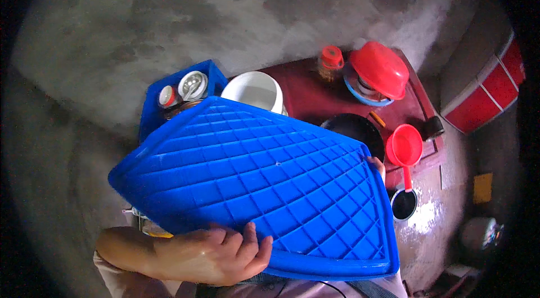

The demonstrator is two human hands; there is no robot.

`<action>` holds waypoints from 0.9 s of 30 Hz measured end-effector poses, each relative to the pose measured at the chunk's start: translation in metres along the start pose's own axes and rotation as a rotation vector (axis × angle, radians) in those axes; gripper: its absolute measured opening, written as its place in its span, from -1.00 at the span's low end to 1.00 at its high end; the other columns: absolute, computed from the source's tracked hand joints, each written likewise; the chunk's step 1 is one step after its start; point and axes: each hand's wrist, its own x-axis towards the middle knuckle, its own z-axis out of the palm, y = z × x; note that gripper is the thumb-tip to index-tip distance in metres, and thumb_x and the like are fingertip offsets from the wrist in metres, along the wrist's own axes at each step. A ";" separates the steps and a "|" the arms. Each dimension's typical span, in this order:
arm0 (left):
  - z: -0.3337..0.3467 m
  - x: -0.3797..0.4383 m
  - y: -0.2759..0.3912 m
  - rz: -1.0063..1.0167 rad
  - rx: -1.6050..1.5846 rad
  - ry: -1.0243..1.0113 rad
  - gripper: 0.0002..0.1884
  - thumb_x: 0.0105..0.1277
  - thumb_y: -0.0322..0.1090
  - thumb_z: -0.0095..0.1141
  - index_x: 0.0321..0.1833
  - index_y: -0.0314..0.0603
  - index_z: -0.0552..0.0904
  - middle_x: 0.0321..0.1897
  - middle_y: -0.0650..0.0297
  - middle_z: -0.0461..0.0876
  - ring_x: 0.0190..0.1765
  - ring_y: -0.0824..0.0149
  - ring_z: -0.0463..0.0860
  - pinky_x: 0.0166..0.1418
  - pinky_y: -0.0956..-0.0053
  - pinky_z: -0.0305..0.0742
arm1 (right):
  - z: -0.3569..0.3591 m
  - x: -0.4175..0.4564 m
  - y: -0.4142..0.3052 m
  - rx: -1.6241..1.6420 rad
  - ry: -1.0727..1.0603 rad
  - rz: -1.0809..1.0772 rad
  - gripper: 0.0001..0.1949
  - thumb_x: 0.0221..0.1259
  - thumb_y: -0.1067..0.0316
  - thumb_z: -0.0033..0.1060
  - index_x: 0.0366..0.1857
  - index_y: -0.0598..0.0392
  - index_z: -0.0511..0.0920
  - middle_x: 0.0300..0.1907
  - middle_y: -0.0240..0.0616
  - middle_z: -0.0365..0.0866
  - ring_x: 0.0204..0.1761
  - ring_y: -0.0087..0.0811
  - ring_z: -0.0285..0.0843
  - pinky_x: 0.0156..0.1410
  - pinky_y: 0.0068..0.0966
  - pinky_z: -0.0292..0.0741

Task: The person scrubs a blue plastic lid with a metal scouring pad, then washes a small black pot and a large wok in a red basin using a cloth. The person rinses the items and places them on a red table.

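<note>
A large blue plastic lid or tray point(270, 188) with a ribbed diamond pattern lies tilted across my view, close to my body. My left hand point(228, 251) is on its lower edge, fingers over the ribbed face. Of my right hand point(376, 166), only some fingers show, gripping the right edge; the rest is hidden behind the blue plastic. Behind its upper edge are a white bucket point(255, 91) and a black pan point(358, 127), both partly covered.
A red table point(295, 82) holds a red-lidded jar point(331, 59), a red basin point(379, 70) over a blue-rimmed dish, and a red dipper point(405, 146). A blue crate point(152, 108) with bowls stands left. A dark round container point(403, 205) is lower right, and a concrete wall behind.
</note>
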 end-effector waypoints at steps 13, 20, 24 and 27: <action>0.029 -0.034 -0.077 -0.766 -0.382 0.203 -0.73 0.15 -0.16 0.23 -0.21 -0.10 0.50 -0.63 0.09 0.53 -0.52 0.03 0.60 -0.48 0.17 0.41 | -0.003 0.062 0.030 -0.318 -0.071 -0.233 -0.25 0.28 -0.34 -0.17 0.37 0.04 0.16 0.07 -0.32 0.46 -0.09 -0.48 0.46 -0.13 -0.50 0.43; 0.026 -0.012 -0.093 -0.763 -0.424 0.234 -0.74 0.15 -0.20 0.23 -0.19 -0.12 0.52 -0.59 0.09 0.55 -0.53 0.04 0.60 -0.48 0.20 0.43 | 0.004 0.069 0.002 -0.488 0.030 -0.571 -0.32 0.29 0.19 0.15 0.43 0.05 0.06 0.34 -0.10 0.18 0.28 -0.29 0.23 0.20 -0.38 0.40; 0.010 0.007 -0.098 -0.674 -0.431 0.055 -0.75 0.19 -0.22 0.18 -0.15 -0.10 0.46 -0.63 0.11 0.52 -0.49 0.01 0.60 -0.45 0.11 0.41 | 0.011 0.078 -0.030 -0.730 -0.052 -0.915 -0.25 0.15 0.44 0.24 0.41 0.18 0.04 0.35 -0.06 0.19 0.30 -0.25 0.25 0.38 -0.33 0.18; 0.003 0.023 -0.088 -0.602 -0.457 0.008 -0.73 0.20 -0.23 0.16 -0.13 -0.09 0.42 -0.63 0.10 0.51 -0.49 0.00 0.60 -0.46 0.11 0.41 | -0.030 0.099 -0.053 -0.904 -0.348 -0.937 -0.26 0.16 0.46 0.19 0.43 0.12 0.03 0.29 -0.17 0.27 0.26 -0.32 0.26 0.36 -0.35 0.18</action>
